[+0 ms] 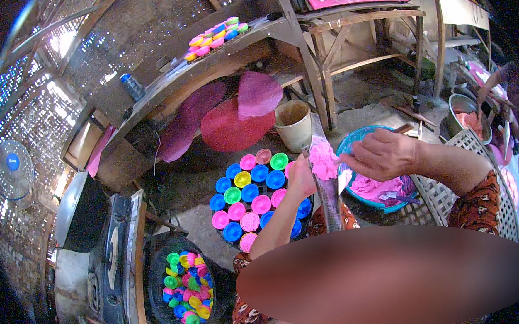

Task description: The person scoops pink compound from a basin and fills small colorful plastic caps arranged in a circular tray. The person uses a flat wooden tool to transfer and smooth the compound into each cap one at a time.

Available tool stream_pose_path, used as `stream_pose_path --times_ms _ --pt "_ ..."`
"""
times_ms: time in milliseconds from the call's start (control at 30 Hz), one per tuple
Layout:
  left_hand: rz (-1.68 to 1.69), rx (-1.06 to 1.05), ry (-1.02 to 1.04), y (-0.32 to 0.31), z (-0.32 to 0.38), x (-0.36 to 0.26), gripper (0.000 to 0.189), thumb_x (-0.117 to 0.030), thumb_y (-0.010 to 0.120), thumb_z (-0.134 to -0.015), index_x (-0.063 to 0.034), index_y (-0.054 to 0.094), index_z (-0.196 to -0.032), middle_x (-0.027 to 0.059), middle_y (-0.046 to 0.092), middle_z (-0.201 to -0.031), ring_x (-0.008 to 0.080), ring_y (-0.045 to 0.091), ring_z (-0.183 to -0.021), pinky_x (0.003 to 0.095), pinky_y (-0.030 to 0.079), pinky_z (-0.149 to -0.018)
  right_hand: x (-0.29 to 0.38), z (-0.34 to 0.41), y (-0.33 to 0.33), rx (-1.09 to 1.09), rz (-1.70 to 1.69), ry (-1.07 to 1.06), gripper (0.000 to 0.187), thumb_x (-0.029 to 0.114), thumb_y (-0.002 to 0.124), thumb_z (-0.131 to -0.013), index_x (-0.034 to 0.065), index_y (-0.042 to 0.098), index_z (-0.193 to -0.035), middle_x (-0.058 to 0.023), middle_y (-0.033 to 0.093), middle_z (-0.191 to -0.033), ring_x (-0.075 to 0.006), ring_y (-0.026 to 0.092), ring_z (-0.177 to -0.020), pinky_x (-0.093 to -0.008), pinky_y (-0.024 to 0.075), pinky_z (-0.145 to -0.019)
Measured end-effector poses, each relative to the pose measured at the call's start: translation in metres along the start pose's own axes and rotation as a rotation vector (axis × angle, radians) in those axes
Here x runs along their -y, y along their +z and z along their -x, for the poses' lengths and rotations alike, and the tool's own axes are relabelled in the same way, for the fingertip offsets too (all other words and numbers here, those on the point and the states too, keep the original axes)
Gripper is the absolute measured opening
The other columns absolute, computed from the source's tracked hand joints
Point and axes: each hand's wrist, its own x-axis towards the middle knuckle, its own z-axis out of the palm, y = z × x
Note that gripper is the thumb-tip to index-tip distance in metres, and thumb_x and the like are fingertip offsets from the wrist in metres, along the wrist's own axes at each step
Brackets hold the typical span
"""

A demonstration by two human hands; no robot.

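Observation:
My left hand (303,176) grips the edge of a long, narrow press or board (329,198), whose exact kind I cannot tell. A lump of pink dough (323,158) lies on it. Close to the right side of the dough is my right hand (381,154), its fingers bent together; whether they pinch something is unclear. Under that hand a teal basin (351,142) contains more pink dough (377,186) and a purple-handled tool (406,198). Left of my left forearm, small colourful plastic molds (249,192) stand in rows on a round tray; a few hold pink dough (250,222).
A black basin (155,273) of loose colourful molds stands lower left, beside a stove (115,257). Behind are a beige bucket (295,131) and a wooden bench (253,34). A woven rack (437,188) is at right; another person's arm (495,81) reaches near a bucket (457,103).

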Motion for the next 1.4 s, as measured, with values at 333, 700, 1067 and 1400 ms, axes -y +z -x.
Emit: stream_pose_path --times_ms 333,700,1067,1400 --pt "0.162 -0.131 -0.1 -0.018 -0.028 0.04 0.026 -0.017 0.048 -0.088 -0.0027 0.053 -0.109 0.0108 0.059 -0.103 0.0212 0.059 -0.088 0.0407 0.053 -0.072 0.013 0.051 0.017 -0.261 -0.594 1.124 0.027 0.017 0.068 -0.073 0.007 0.064 -0.098 -0.0066 0.061 -0.075 -0.0178 0.061 -0.072 -0.0313 0.0482 -0.063" --pt "0.166 -0.337 0.009 -0.032 -0.031 0.023 0.031 -0.026 0.057 -0.077 -0.0077 0.063 -0.1 0.0113 0.065 -0.093 0.0252 0.062 -0.084 0.036 0.047 -0.071 0.064 0.065 0.061 -0.292 -0.628 1.266 0.017 0.016 0.071 -0.073 0.0058 0.065 -0.086 -0.0089 0.064 -0.072 -0.0182 0.063 -0.063 -0.0288 0.0496 -0.058" --pt "0.397 -0.279 -0.268 -0.027 -0.041 0.065 0.023 -0.02 0.056 -0.079 -0.0015 0.063 -0.091 0.0052 0.063 -0.079 0.0153 0.059 -0.071 0.0329 0.046 -0.062 0.074 0.046 0.072 -0.349 -0.885 1.031 0.023 0.013 0.073 -0.07 0.0027 0.064 -0.089 -0.0087 0.064 -0.072 -0.0188 0.063 -0.063 -0.0285 0.0498 -0.057" --pt "-0.321 -0.064 0.117 -0.011 -0.042 0.065 0.027 -0.025 0.056 -0.081 -0.0061 0.061 -0.1 0.0051 0.064 -0.093 0.0191 0.061 -0.078 0.0353 0.048 -0.071 0.063 0.041 0.084 -0.245 -0.531 0.954 0.018 0.01 0.07 -0.072 0.0051 0.062 -0.088 -0.0101 0.062 -0.068 -0.0237 0.061 -0.058 -0.0301 0.0478 -0.051"
